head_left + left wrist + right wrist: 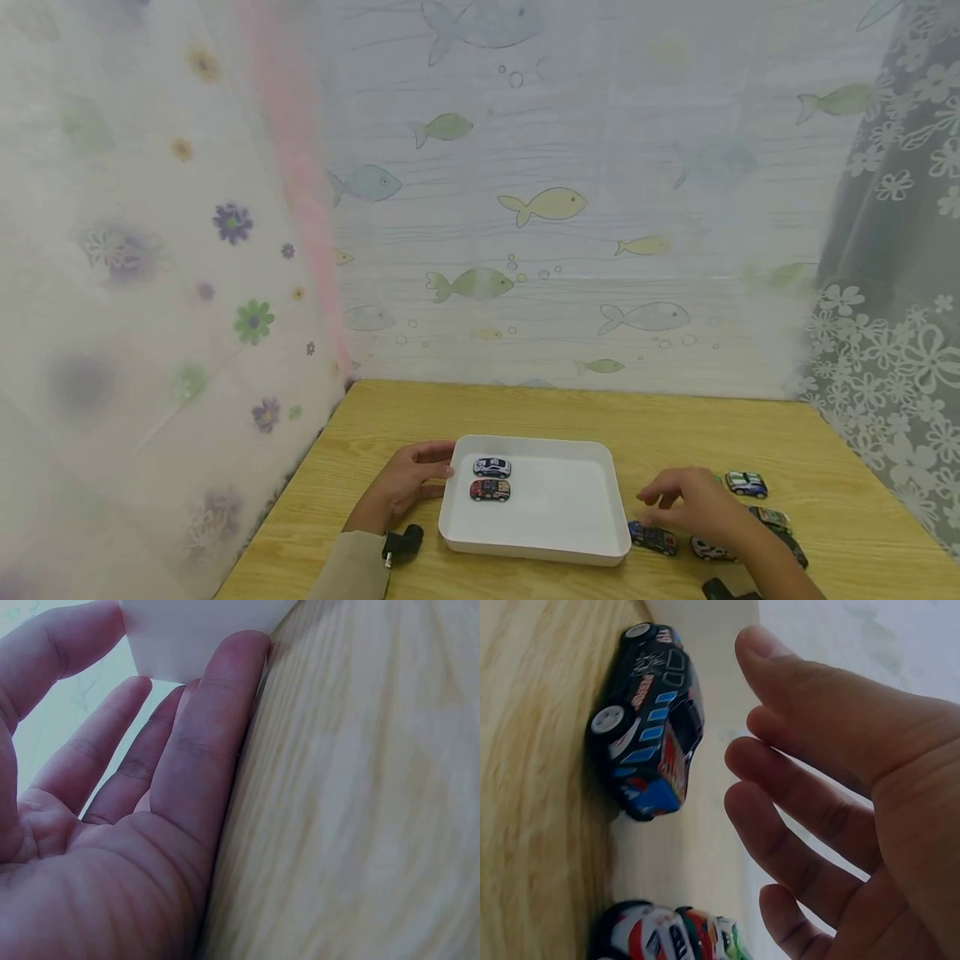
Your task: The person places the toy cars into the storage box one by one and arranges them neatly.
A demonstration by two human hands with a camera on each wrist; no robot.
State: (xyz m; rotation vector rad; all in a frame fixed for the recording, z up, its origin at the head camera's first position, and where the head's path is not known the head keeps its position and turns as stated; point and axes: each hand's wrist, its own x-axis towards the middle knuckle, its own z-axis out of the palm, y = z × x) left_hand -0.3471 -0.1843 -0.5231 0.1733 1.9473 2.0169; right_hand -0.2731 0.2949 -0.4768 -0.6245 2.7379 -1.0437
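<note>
Right hand (693, 506) near the black car (646, 724)
I see it loosely spread; left hand (407, 482), fingers extended, touches the white tray (562, 508).

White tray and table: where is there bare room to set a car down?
Inside the white tray, right of the two cars, the floor is bare. The table is bare between the tray and the patterned backdrop. Crowded: right of the tray, more cars cluster around the right hand.

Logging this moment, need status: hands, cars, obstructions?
Left hand touching side of white tray. Right hand empty, near black-and-blue car outside tray. Two toy cars in tray. Nothing visibly blocking right hand from black-and-blue car.
</note>
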